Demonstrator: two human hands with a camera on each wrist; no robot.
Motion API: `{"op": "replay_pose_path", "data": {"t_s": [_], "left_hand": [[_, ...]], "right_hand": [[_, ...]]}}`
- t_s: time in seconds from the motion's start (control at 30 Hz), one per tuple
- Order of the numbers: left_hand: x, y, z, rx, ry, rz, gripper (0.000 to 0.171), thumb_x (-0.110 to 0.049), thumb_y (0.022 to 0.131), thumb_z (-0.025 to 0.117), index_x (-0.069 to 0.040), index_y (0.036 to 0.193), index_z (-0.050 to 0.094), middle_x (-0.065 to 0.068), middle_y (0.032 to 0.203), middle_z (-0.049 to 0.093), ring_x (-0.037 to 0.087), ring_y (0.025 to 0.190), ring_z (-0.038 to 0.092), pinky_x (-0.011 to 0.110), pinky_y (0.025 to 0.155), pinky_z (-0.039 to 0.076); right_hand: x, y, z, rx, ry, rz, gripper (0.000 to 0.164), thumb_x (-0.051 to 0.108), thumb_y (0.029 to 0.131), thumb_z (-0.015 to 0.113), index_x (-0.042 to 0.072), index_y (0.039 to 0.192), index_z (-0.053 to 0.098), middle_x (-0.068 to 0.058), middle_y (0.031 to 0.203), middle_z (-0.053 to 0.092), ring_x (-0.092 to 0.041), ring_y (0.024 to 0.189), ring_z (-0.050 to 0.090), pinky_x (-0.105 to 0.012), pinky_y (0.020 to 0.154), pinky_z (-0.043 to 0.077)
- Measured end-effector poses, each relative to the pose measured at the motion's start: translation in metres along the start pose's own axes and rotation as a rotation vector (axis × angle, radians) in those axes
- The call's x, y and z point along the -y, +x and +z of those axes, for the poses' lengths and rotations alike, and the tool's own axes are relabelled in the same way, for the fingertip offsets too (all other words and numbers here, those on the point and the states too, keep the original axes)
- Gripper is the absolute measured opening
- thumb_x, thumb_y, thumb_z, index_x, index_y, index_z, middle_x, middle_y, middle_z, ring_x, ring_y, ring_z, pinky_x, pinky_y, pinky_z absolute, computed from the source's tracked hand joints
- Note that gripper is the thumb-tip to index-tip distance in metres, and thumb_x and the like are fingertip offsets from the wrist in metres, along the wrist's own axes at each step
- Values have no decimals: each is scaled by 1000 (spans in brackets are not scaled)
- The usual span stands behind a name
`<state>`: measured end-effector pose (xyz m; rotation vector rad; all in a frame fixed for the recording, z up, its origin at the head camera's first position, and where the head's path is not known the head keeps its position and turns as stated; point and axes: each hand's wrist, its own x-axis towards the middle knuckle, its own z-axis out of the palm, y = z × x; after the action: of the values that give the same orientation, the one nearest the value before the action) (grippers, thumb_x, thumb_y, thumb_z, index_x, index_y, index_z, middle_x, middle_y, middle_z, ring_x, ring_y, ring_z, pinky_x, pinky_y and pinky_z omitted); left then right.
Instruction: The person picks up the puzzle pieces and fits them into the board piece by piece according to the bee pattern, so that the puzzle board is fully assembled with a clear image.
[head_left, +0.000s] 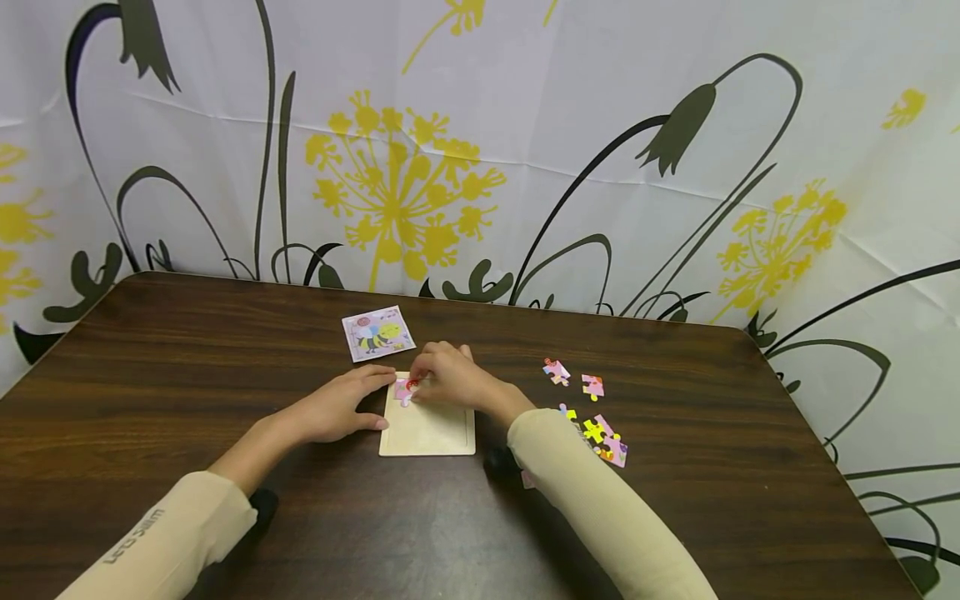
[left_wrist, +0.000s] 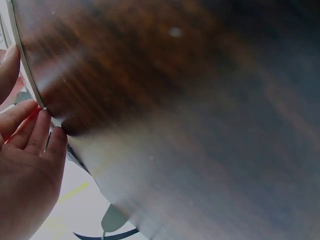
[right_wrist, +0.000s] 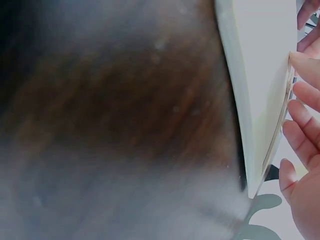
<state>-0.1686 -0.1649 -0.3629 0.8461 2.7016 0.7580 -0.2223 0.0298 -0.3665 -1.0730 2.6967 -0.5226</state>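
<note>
A pale wooden puzzle board (head_left: pixel 427 429) lies on the table, with a pink jigsaw piece (head_left: pixel 402 390) in its far left corner. My left hand (head_left: pixel 337 406) rests along the board's left side, fingers extended and thumb spread near the edge. Over the far part of the board, my right hand (head_left: pixel 450 375) has bent fingers and pinches a jigsaw piece with red on it (head_left: pixel 412 384), beside or against the corner piece. The fingers mostly cover that piece. In the right wrist view the board (right_wrist: pixel 260 75) appears edge-on beside the fingers; in the left wrist view the left hand (left_wrist: pixel 30 165) meets its edge.
A square picture card (head_left: pixel 378 333) with a bee lies behind the board. Several loose jigsaw pieces (head_left: pixel 594 431) lie to the right, some partly hidden by the right sleeve (head_left: pixel 600 500). A flower-patterned cloth (head_left: pixel 570 167) hangs behind the dark wooden table (head_left: pixel 315 517).
</note>
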Motion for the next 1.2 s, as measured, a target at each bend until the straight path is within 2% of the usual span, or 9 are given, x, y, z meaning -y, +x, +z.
{"op": "replay_pose_path", "data": {"t_s": [0.37,0.67,0.87,1.07,1.2], "left_hand": [[0,-1,2,5,-3,-5,58,-16,82,68,13,127,44,27,131,40,43,121,36,54,97,31],[1,-1,4,9,2,-14,59,-17,83,68,12,128,43,27,132,39,43,122,36,54,97,30],[0,-1,4,5,6,-13,59,-16,83,68,12,128,43,27,133,38,43,122,35,54,97,30],[1,-1,6,-1,16,-9,60,-16,82,68,12,128,43,27,133,38,43,122,35,54,97,30],[3,-1,7,1,17,-12,60,-17,82,68,11,129,42,27,133,38,43,122,35,53,98,30]], "right_hand": [[-5,-4,2,-19,19,-16,20,26,80,71,15,95,66,5,91,56,-11,92,48,-28,72,27],[-11,-14,-11,-13,95,-38,21,22,83,69,10,100,66,0,96,62,-16,94,53,-31,75,29],[-26,-25,-21,-30,118,-3,23,21,82,70,7,100,66,-2,97,62,-16,95,54,-36,81,30],[-51,-41,-32,-42,103,64,26,21,81,70,6,103,65,-2,100,62,-17,98,55,-46,90,29],[-67,-55,-42,-47,98,107,28,19,81,70,5,104,64,-3,103,61,-20,100,55,-46,93,33]]}}
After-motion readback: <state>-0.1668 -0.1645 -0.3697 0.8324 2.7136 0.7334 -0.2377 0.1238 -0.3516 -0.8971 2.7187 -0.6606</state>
